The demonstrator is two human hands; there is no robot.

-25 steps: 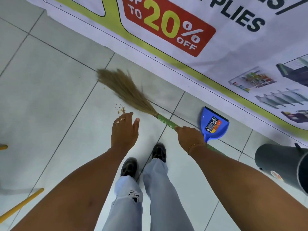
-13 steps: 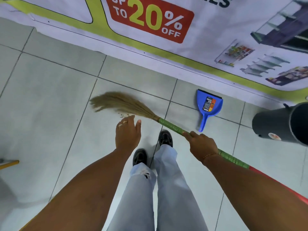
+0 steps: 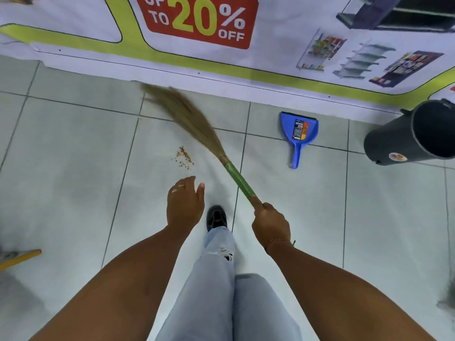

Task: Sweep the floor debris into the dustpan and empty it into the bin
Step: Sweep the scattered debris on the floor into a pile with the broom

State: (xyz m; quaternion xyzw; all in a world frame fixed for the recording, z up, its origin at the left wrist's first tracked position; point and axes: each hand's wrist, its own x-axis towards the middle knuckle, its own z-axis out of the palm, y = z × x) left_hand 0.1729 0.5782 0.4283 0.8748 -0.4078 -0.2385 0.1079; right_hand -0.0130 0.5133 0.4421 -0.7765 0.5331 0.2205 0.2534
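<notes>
My right hand (image 3: 270, 225) grips the green-handled straw broom (image 3: 197, 129); my left hand (image 3: 185, 205) hangs open. Brown crumb debris (image 3: 184, 158) lies left of the bristles, the labelled blue plastic dustpan (image 3: 299, 131) beneath a banner (image 3: 200, 20) reading "UP TO 20% OFF".

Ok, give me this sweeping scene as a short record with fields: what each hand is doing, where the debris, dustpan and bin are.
right hand: closed around the green handle of the broom
left hand: empty, fingers loose, held over the floor
debris: small brown pile on the tile, left of the broom bristles
dustpan: blue, flat on the floor near the banner, untouched
bin: dark, at right, beyond the dustpan
task stage: debris not yet in the dustpan
</notes>
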